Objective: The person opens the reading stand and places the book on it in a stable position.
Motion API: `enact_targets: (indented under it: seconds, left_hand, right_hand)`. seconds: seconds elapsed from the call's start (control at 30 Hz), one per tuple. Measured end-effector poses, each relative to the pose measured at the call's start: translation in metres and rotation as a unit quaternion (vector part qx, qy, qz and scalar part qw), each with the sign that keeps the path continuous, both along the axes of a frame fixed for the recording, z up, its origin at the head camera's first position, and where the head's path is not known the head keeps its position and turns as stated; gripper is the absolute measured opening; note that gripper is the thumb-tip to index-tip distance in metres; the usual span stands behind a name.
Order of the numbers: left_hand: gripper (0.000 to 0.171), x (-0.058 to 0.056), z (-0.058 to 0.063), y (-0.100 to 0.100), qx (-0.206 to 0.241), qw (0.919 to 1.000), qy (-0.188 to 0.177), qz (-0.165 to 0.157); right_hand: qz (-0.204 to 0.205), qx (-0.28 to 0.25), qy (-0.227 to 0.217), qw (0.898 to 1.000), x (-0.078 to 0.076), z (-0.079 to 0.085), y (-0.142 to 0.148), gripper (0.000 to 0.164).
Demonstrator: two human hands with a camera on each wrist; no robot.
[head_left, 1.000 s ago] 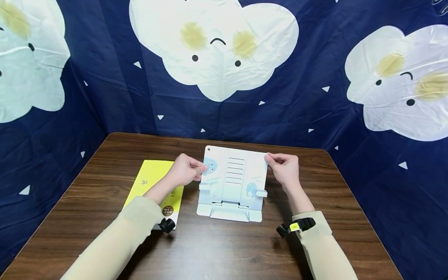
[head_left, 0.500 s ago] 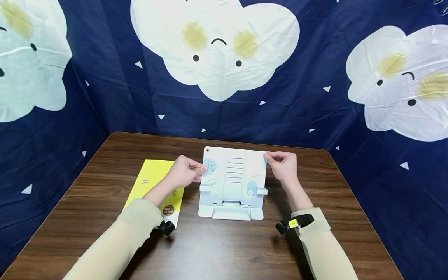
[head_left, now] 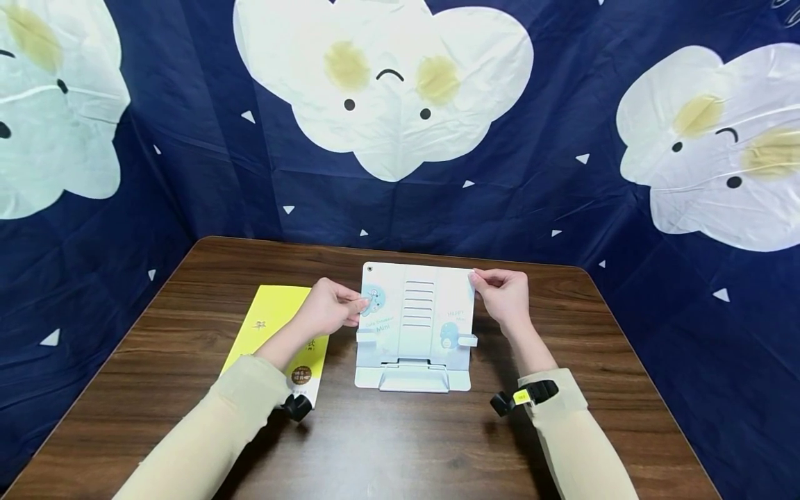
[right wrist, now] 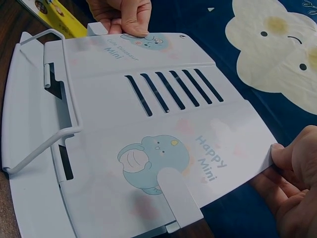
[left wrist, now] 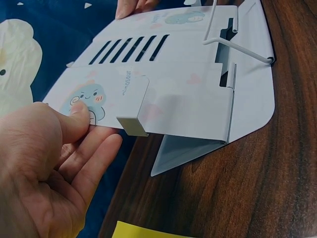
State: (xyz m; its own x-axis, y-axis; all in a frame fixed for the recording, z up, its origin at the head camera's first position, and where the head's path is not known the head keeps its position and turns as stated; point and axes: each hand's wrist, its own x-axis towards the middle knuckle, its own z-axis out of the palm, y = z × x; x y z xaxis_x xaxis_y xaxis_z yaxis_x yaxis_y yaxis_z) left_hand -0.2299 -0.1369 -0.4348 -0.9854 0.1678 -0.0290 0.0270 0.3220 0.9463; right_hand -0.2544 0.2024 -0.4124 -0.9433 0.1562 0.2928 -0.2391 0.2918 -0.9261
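Observation:
A white book stand [head_left: 419, 347] with pale blue dinosaur prints and a column of slots stands on the table, its back panel tilted up. My left hand [head_left: 330, 307] pinches the panel's left edge between thumb and fingers, beside a dinosaur print. At the upper right corner, my right hand [head_left: 505, 297] pinches the panel the same way. In the left wrist view, the base plate [left wrist: 255, 94] lies on the table and a support flap [left wrist: 185, 151] shows under the raised panel. A wire bar [right wrist: 37, 153] crosses the stand's lower front in the right wrist view.
A yellow book [head_left: 275, 309] lies on the brown wooden table [head_left: 400, 444] at left, partly under my left forearm. A dark blue cloth [head_left: 400, 208] with white clouds hangs behind the table and at both sides.
The stand's lower edge has shifted very slightly up in the head view, and its panel's top a little left. My right hand has moved slightly left with it. Both hands keep their hold.

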Motion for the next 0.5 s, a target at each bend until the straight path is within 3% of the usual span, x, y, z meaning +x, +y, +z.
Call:
enact_targets:
  seconds: [0.33, 0.5]
  left_hand:
    - [0.017, 0.0016, -0.0018, -0.0019, -0.018, 0.9997, 0.015, 0.001]
    - [0.015, 0.0042, -0.0014, -0.007, -0.031, 0.999, 0.029, -0.015]
  right_hand:
    - [-0.002, 0.004, -0.017, 1.0, 0.0008, -0.0001, -0.0005, 0.013]
    - [-0.002, 0.025, -0.024, 0.999, 0.0091, 0.0025, 0.0027, 0.016]
